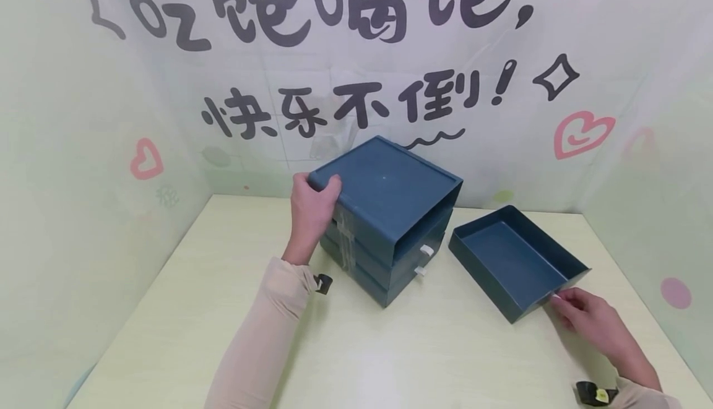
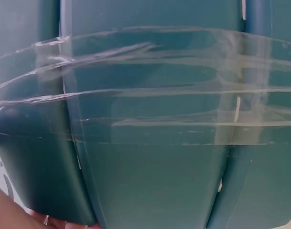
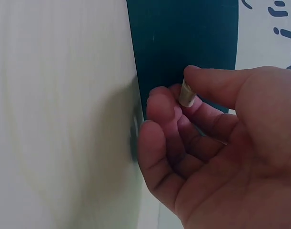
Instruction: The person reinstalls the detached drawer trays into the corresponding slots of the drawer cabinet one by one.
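Drawer (image 1: 515, 260), dark blue and empty, lies out of its cabinet on the counter (image 1: 390, 347), its front end nearest the right hand (image 1: 590, 319). That hand pinches the small white pull tab (image 3: 187, 93) between thumb and forefinger, remaining fingers loosely curled; the grip is fine rather than full, as the tab offers little to hold. Drawer cabinet (image 1: 387, 211) stands just beside the drawer, between the two hands, its top slot vacant and two lower drawers seated, white tabs showing. Left hand (image 1: 312, 208) grips the cabinet's upper rear corner, judged a bracing hold against sliding. Clear tape (image 2: 150, 86) bands the cabinet's side beside that hand, apparently binding the stacked tiers.
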A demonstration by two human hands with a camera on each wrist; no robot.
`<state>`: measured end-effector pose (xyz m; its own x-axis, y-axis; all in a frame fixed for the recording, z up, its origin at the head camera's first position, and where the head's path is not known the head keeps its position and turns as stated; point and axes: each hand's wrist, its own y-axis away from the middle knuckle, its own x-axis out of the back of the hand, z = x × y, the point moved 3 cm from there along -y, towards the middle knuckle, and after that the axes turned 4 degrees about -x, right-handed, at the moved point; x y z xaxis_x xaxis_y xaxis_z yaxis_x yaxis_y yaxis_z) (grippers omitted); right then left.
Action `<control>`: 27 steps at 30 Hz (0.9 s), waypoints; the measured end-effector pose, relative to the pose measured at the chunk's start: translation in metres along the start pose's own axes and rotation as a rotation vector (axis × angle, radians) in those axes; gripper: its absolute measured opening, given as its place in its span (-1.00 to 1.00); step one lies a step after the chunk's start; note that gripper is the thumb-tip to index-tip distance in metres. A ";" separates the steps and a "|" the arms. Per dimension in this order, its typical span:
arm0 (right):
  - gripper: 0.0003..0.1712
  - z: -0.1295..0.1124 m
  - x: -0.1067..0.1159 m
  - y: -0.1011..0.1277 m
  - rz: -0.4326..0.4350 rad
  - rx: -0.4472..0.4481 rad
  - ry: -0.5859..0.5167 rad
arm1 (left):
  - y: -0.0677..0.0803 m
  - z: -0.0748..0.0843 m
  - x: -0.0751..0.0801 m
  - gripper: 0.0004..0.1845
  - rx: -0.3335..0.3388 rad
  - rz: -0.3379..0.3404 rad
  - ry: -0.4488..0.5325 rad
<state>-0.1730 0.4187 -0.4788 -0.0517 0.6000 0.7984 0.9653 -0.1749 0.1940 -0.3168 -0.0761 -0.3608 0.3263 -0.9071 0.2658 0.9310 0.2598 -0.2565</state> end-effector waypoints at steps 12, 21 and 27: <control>-0.35 0.010 0.000 -0.003 -0.037 -0.003 -0.114 | 0.009 -0.001 -0.003 -0.34 0.011 0.052 -0.026; -0.39 0.005 0.003 0.000 0.060 0.049 -0.146 | 0.020 0.004 -0.005 -0.29 0.037 0.095 -0.066; -0.43 0.002 0.005 0.002 0.123 0.035 -0.164 | 0.027 0.007 -0.006 -0.28 0.050 0.112 -0.122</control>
<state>-0.1706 0.4232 -0.4755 0.1067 0.6954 0.7106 0.9703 -0.2289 0.0783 -0.2927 -0.0613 -0.3629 0.4430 -0.8254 0.3499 0.8937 0.3760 -0.2447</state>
